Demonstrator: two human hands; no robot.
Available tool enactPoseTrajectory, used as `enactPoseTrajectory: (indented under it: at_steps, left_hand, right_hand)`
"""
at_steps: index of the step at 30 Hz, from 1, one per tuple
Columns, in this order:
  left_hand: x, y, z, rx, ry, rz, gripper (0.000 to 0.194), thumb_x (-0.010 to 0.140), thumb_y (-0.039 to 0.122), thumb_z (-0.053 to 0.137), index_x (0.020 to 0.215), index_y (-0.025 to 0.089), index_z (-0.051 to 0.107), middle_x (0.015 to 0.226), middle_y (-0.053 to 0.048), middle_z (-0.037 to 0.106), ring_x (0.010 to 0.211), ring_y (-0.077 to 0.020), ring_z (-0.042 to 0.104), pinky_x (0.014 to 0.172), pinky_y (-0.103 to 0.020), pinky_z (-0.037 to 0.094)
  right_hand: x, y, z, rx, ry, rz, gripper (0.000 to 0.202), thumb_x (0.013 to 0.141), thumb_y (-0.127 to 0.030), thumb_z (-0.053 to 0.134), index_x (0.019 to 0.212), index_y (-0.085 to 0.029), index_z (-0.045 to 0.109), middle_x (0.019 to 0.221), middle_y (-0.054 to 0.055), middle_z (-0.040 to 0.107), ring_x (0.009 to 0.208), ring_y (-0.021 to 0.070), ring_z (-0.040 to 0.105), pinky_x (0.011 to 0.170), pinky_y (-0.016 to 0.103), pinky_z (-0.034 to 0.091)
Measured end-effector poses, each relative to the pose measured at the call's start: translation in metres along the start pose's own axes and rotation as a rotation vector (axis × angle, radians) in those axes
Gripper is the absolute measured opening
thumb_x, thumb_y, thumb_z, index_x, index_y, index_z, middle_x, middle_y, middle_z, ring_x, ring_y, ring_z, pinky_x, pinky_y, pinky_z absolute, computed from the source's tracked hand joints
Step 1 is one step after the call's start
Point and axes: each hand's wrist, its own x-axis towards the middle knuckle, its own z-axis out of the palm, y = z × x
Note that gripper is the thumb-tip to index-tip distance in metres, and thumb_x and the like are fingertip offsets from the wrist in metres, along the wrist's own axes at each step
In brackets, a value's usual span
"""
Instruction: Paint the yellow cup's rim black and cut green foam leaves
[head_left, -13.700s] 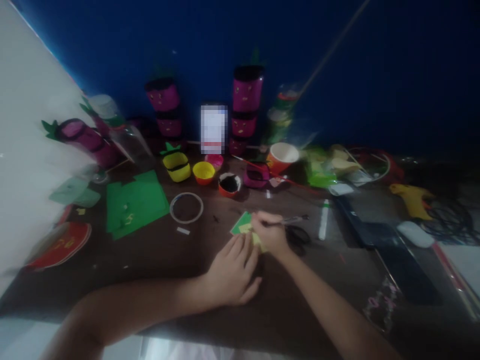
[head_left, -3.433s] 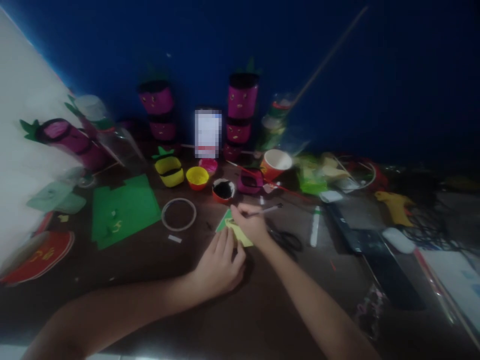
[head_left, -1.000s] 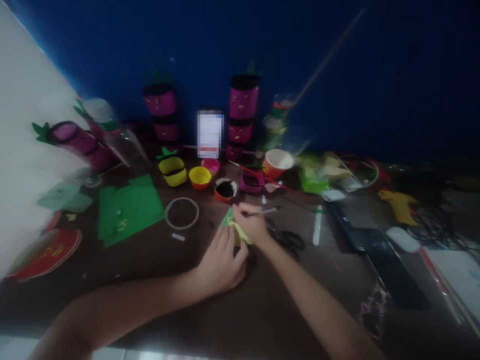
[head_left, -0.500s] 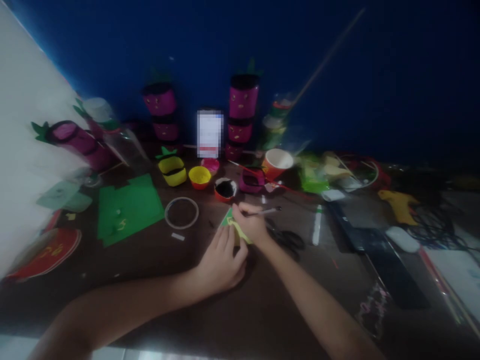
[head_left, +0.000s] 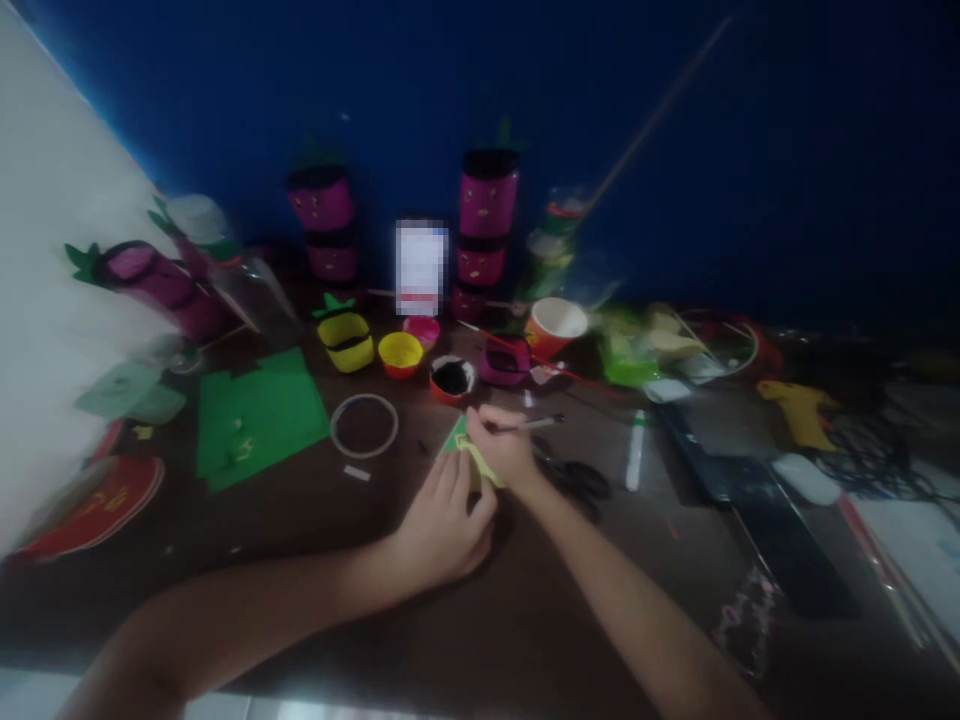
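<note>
right hand (head_left: 501,445) bends inward, gripping a pen (head_left: 541,423).

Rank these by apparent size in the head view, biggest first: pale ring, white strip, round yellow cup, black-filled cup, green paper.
1. Green paper
2. Pale ring
3. Round yellow cup and black-filled cup: too alike to rank
4. White strip

Ref: ring (head_left: 364,398) | near side: open tabletop (head_left: 315,520) past white strip (head_left: 357,473) | left: flat green sheets (head_left: 262,415), room above | right: left hand (head_left: 450,515), right hand (head_left: 501,448) block | far side: yellow tub (head_left: 345,335) blocks
</note>
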Motion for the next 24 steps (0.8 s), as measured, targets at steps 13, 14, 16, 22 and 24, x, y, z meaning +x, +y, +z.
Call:
enactPoseTrajectory:
  at_steps: [13, 14, 16, 22, 24]
  left_hand:
    - [-0.0011, 0.0003, 0.0023, -0.031, -0.015, -0.013, 0.040, 0.081, 0.033, 0.047, 0.110, 0.007, 0.051, 0.119, -0.029, 0.052, 0.116, -0.0371, 0.048, 0.097, -0.050, 0.035]
    - [-0.0008, 0.0002, 0.0015, -0.025, -0.014, -0.011, 0.039, 0.081, 0.033, 0.047, 0.110, 0.007, 0.051, 0.119, -0.029, 0.053, 0.115, -0.0367, 0.049, 0.097, -0.050, 0.035]
    - [-0.0002, 0.0001, -0.0001, -0.006, -0.009, -0.005, 0.039, 0.081, 0.033, 0.047, 0.109, 0.008, 0.051, 0.118, -0.028, 0.054, 0.114, -0.0367, 0.050, 0.096, -0.050, 0.036]
    - [-0.0004, -0.0001, -0.0005, 0.007, -0.015, 0.002, 0.040, 0.080, 0.034, 0.047, 0.110, 0.008, 0.051, 0.117, -0.029, 0.054, 0.113, -0.0378, 0.051, 0.095, -0.050, 0.038]
    - [-0.0008, 0.0000, 0.0004, 0.003, -0.014, -0.001, 0.040, 0.080, 0.034, 0.047, 0.110, 0.008, 0.051, 0.117, -0.029, 0.054, 0.113, -0.0378, 0.050, 0.095, -0.050, 0.038]
  right_hand:
    - [0.0009, -0.0010, -0.0023, 0.022, -0.048, 0.014, 0.040, 0.079, -0.027, 0.047, 0.045, -0.019, 0.029, 0.042, -0.006, 0.028, 0.042, 0.0076, 0.030, 0.045, 0.023, 0.026]
    - [0.0010, -0.0015, -0.0026, 0.031, -0.050, 0.022, 0.040, 0.079, -0.027, 0.047, 0.044, -0.019, 0.029, 0.042, -0.006, 0.028, 0.042, 0.0076, 0.029, 0.045, 0.023, 0.026]
    - [0.0012, -0.0024, -0.0028, 0.041, -0.049, 0.033, 0.040, 0.079, -0.028, 0.046, 0.044, -0.019, 0.029, 0.042, -0.006, 0.028, 0.042, 0.0076, 0.029, 0.044, 0.023, 0.026]
    - [0.0012, -0.0031, -0.0021, 0.060, -0.047, 0.041, 0.039, 0.078, -0.027, 0.046, 0.044, -0.019, 0.029, 0.042, -0.006, 0.028, 0.043, 0.0077, 0.029, 0.044, 0.023, 0.025]
    - [0.0009, -0.0031, -0.0019, 0.064, -0.044, 0.045, 0.040, 0.079, -0.028, 0.046, 0.044, -0.019, 0.028, 0.043, -0.006, 0.027, 0.043, 0.0075, 0.028, 0.044, 0.023, 0.025]
